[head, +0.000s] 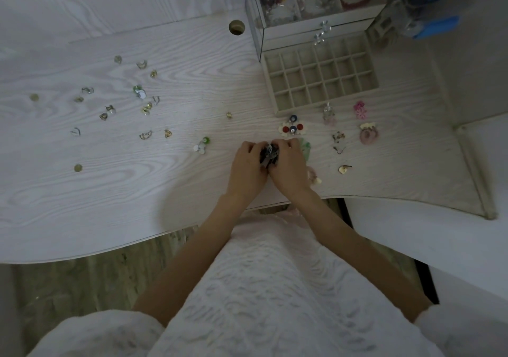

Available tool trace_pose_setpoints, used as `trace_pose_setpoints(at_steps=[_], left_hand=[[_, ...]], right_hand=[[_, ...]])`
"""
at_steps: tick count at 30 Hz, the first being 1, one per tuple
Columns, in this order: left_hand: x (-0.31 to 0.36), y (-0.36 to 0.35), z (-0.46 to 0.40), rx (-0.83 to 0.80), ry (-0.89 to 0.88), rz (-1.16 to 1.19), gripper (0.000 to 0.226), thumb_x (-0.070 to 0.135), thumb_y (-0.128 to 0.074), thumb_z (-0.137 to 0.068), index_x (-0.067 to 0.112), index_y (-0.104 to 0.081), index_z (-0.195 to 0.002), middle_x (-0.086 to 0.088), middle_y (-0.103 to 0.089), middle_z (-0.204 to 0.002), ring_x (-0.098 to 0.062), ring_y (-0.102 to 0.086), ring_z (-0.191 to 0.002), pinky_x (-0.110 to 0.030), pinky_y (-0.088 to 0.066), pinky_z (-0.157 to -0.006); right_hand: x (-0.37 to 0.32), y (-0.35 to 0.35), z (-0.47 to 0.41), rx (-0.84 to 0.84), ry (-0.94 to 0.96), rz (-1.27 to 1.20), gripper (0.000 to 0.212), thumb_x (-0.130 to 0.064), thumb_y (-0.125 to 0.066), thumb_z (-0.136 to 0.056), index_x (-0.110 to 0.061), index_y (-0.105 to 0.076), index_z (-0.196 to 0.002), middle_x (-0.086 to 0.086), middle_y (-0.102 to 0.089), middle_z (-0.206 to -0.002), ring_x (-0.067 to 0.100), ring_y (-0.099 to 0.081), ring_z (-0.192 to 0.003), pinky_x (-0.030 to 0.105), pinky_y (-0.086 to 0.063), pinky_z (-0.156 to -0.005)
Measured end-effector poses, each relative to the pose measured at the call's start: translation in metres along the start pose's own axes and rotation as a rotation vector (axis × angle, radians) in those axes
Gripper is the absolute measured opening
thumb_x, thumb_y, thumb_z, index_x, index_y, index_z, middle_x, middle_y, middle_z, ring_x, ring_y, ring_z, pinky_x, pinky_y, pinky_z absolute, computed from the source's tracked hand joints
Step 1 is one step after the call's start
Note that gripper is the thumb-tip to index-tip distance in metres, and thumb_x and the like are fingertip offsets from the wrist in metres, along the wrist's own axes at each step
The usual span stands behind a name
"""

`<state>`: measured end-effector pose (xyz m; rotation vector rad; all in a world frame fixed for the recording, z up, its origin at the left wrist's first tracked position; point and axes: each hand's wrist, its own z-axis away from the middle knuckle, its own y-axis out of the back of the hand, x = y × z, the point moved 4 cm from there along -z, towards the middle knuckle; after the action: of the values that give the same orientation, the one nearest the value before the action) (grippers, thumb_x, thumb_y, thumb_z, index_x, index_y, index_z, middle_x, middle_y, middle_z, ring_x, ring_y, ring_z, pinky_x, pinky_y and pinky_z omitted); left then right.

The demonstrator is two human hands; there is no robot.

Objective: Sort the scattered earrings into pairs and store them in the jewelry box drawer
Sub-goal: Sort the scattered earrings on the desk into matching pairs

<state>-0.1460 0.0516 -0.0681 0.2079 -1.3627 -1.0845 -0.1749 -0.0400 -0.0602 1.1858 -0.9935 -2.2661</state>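
Observation:
My left hand [247,164] and my right hand [288,164] meet at the table's front middle, both curled round dark earrings [270,154] held between them. The jewelry box [316,7] stands at the back right with its gridded drawer [320,77] pulled out; the compartments I can see hold nothing. Sorted earrings lie in front of the drawer: a red, white and blue flower pair [292,128], a clear pair [328,113], a pink flower pair [359,110] and pink hoops [369,134]. Several small gold, silver and green earrings [141,93] are scattered on the left.
The white wood-grain table [178,164] has a curved front edge and a round cable hole [236,27] at the back. A green-and-white earring [202,144] lies just left of my hands. Blue items [437,27] sit right of the box. A pale ledge [481,164] borders the right.

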Motion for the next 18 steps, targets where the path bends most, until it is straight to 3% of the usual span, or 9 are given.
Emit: trace_pose_setpoints(at_steps=[11,14,18], left_hand=[[-0.01,0.016,0.004,-0.016,0.017,0.047,0.051,-0.01,-0.043,-0.082,0.007,-0.048,-0.13,-0.017,-0.057,-0.121,-0.029,-0.054,-0.11,-0.033,-0.042,-0.095],[-0.021,0.037,0.013,0.047,0.023,0.083,0.043,-0.005,-0.043,-0.087,0.008,-0.053,-0.127,-0.011,-0.062,-0.118,-0.023,-0.059,-0.105,-0.037,-0.047,-0.094],[-0.049,0.083,0.039,0.129,-0.111,0.068,0.033,0.0,-0.048,-0.088,0.015,-0.062,-0.115,0.001,-0.069,-0.106,-0.015,-0.065,-0.089,-0.033,-0.055,-0.081]], right_hand=[[-0.003,0.007,0.003,-0.019,0.062,0.029,0.043,-0.001,-0.053,-0.086,-0.007,-0.048,-0.128,0.017,-0.044,-0.129,0.03,-0.05,-0.111,0.027,-0.037,-0.092],[-0.01,0.016,0.003,-0.003,0.156,0.086,0.035,-0.006,-0.054,-0.087,-0.008,-0.054,-0.122,0.014,-0.048,-0.125,0.028,-0.052,-0.108,0.031,-0.04,-0.09],[-0.037,0.015,-0.001,-0.065,0.349,0.118,0.026,-0.01,-0.054,-0.088,-0.01,-0.06,-0.114,0.009,-0.055,-0.116,0.023,-0.052,-0.105,0.02,-0.034,-0.083]])
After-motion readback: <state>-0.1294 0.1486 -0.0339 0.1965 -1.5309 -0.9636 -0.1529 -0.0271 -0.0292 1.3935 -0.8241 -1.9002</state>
